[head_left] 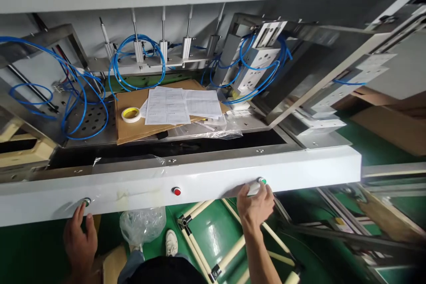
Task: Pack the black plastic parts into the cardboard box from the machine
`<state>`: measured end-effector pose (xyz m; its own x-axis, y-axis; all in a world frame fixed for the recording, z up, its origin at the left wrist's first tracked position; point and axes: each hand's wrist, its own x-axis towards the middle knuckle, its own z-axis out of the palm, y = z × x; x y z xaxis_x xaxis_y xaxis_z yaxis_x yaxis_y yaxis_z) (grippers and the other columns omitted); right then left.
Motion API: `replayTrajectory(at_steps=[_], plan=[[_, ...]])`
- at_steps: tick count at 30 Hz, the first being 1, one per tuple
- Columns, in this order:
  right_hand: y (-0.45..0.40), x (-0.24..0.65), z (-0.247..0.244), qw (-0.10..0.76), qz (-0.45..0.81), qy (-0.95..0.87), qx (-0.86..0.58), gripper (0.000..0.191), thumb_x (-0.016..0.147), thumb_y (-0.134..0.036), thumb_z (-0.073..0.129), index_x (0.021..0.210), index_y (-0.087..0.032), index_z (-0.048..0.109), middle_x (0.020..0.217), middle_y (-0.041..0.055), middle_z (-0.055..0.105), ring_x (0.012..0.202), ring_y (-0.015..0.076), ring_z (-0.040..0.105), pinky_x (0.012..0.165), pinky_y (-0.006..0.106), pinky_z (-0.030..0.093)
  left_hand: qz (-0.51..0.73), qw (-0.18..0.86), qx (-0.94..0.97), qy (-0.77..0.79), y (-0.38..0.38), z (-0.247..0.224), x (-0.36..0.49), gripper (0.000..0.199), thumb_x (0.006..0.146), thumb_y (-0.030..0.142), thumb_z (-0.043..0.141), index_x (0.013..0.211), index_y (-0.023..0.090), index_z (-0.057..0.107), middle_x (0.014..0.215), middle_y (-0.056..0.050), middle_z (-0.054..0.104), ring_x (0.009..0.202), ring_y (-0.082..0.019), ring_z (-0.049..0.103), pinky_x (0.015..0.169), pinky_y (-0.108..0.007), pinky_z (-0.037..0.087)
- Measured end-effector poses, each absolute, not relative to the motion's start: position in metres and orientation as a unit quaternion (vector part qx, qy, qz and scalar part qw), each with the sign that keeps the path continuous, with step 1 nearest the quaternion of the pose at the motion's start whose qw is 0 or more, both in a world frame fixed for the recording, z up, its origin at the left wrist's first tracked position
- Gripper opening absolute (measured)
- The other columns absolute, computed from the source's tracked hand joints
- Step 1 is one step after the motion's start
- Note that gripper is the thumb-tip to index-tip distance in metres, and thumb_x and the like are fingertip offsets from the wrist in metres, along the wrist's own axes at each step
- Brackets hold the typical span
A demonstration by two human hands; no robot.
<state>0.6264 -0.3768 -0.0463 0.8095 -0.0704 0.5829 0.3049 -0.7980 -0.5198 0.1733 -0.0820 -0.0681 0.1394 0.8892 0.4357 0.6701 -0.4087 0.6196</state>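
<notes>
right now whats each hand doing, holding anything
left hand: open, holds nothing, fingertip on the left green button
right hand: open, holds nothing, fingers on the right green button

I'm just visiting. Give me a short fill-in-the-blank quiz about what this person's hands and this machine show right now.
1. The left hand and right hand each rest at a ____ button on the white front panel.
2. Between them sits a ____ button.
3. The roll of tape lies on a sheet of ____.
4. The hoses inside the machine are ____.

Missing words: green; red; cardboard; blue
</notes>
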Motion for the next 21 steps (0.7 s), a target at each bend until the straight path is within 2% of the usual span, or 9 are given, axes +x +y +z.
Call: replayTrajectory(at_steps=[3,6,8,11,14,18,21], plan=[[-0.344,0.588,-0.035,0.333,-0.33,-0.153,-0.87,0.05,0.099,-0.045,0.055,0.133,-0.009,0.065,0.126,0.0259,0.069,0.112,0.0387,0.064,0.097,0.058,0.051,0.403,0.152,0.72,0.545,-0.081,-0.053,0.167,0.06,0.102,0.051,0.05,0.147,0.012,0.058,0.143,-0.025,0.066,0.137,-0.042,0.06,0.114,-0.06,0.049],[-0.29,0.541,-0.015,0.372,-0.252,-0.336,-0.828,0.032,0.102,-0.037,0.055,0.125,-0.019,0.069,0.113,0.0148,0.074,0.103,0.0288,0.067,0.094,0.046,0.053,0.44,0.101,0.743,0.494,-0.076,-0.033,0.177,0.058,0.1,0.046,0.06,0.148,0.013,0.057,0.142,-0.023,0.067,0.133,-0.039,0.063,0.112,-0.056,0.052],[-0.25,0.52,0.003,0.373,-0.172,-0.43,-0.804,0.034,0.102,-0.039,0.058,0.13,-0.022,0.069,0.114,0.0131,0.074,0.105,0.0286,0.065,0.094,0.045,0.053,0.431,0.064,0.801,0.411,-0.074,-0.018,0.198,0.052,0.1,0.036,0.065,0.147,0.017,0.057,0.142,-0.02,0.068,0.134,-0.036,0.063,0.114,-0.053,0.052],[-0.198,0.514,0.029,0.358,-0.033,-0.47,-0.806,0.042,0.097,-0.04,0.064,0.136,-0.023,0.068,0.125,0.015,0.072,0.114,0.0331,0.063,0.101,0.05,0.051,0.356,0.055,0.895,0.262,-0.076,-0.001,0.243,0.043,0.102,0.024,0.06,0.145,0.024,0.06,0.148,-0.013,0.066,0.143,-0.032,0.057,0.122,-0.052,0.044],[-0.166,0.531,0.044,0.345,0.064,-0.47,-0.81,0.037,0.091,-0.036,0.072,0.126,-0.023,0.074,0.122,0.0144,0.075,0.118,0.0359,0.063,0.104,0.052,0.05,0.284,0.051,0.944,0.158,-0.08,0.01,0.286,0.045,0.104,0.024,0.056,0.148,0.028,0.058,0.158,-0.008,0.06,0.151,-0.03,0.049,0.127,-0.054,0.039],[-0.151,0.558,0.05,0.352,0.137,-0.488,-0.786,0.015,0.089,-0.03,0.07,0.097,-0.021,0.079,0.098,0.0088,0.08,0.097,0.0277,0.073,0.09,0.04,0.056,0.218,0.053,0.969,0.107,-0.08,0.013,0.316,0.047,0.104,0.025,0.055,0.15,0.03,0.057,0.163,-0.005,0.055,0.154,-0.029,0.046,0.128,-0.057,0.038],[-0.15,0.568,0.052,0.37,0.192,-0.494,-0.763,0.019,0.094,-0.032,0.063,0.089,-0.02,0.076,0.086,0.0059,0.079,0.081,0.0207,0.074,0.076,0.03,0.057,0.205,0.06,0.971,0.104,-0.076,0.009,0.318,0.046,0.103,0.025,0.055,0.149,0.03,0.059,0.163,-0.005,0.055,0.153,-0.028,0.047,0.127,-0.058,0.04]])
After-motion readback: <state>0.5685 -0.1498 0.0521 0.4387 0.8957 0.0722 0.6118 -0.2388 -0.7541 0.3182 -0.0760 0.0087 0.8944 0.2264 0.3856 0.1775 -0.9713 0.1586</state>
